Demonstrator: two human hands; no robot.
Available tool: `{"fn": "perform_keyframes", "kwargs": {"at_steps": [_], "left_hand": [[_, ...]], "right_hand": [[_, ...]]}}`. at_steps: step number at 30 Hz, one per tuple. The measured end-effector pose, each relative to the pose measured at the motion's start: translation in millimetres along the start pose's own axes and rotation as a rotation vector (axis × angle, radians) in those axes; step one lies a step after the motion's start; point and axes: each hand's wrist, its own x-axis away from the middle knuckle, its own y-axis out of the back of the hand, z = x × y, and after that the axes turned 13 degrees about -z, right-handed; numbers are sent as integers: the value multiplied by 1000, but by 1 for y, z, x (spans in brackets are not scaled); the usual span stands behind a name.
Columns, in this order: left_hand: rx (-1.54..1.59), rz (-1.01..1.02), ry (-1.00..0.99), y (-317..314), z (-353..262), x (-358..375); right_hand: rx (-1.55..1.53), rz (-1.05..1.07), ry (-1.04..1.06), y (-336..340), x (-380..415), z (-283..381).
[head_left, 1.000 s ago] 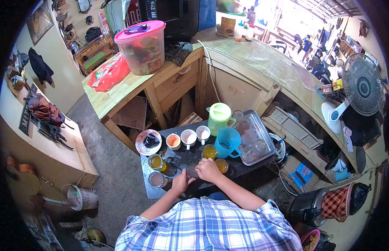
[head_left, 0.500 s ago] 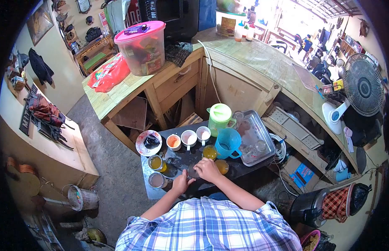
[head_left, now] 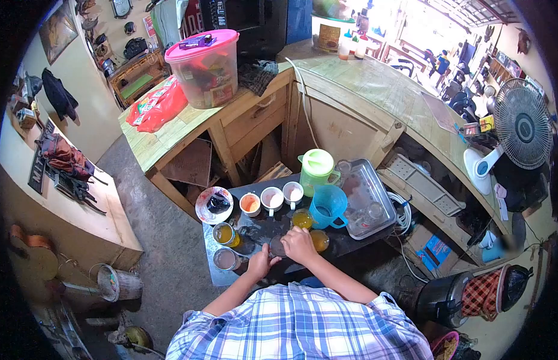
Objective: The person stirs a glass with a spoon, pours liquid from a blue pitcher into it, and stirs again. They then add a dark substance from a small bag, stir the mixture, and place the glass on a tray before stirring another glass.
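A glass of brownish drink (head_left: 278, 245) stands near the front edge of the dark table. My left hand (head_left: 261, 263) is closed against the left side of this glass. Over its right side, my right hand (head_left: 298, 245) has its fingers bent together; what they hold, if anything, is hidden. Just beyond is a glass of yellow drink (head_left: 301, 218), and another amber glass (head_left: 319, 240) sits right of my right hand, partly covered. To the left stand a yellow-green glass (head_left: 225, 234) and a glass of greyish-brown drink (head_left: 226, 259).
Behind the glasses are three white cups (head_left: 271, 200) and a bowl with black plastic (head_left: 214, 204). A blue jug (head_left: 328, 207), a green lidded pitcher (head_left: 318, 168) and a metal tray (head_left: 381, 186) with glasses stand at right. A wooden counter (head_left: 345, 78) surrounds the table; a fan (head_left: 523, 123) stands on it.
My right hand's fingers have shifted slightly at the glass. My left hand stays in place, and the view has moved very little.
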Motion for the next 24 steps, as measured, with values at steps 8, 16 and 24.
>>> {"fn": "perform_keyframes", "kwargs": {"at_steps": [8,16,24], "left_hand": [[-14,2,2,-1,2,-1],[9,8,-4,-1,4,0],[17,12,-7,1,2,-1]], "right_hand": [[103,26,21,3,-2,2],[-67,70,-39,-1,-3,1],[-59,-10,-73,3,-5,0]]}}
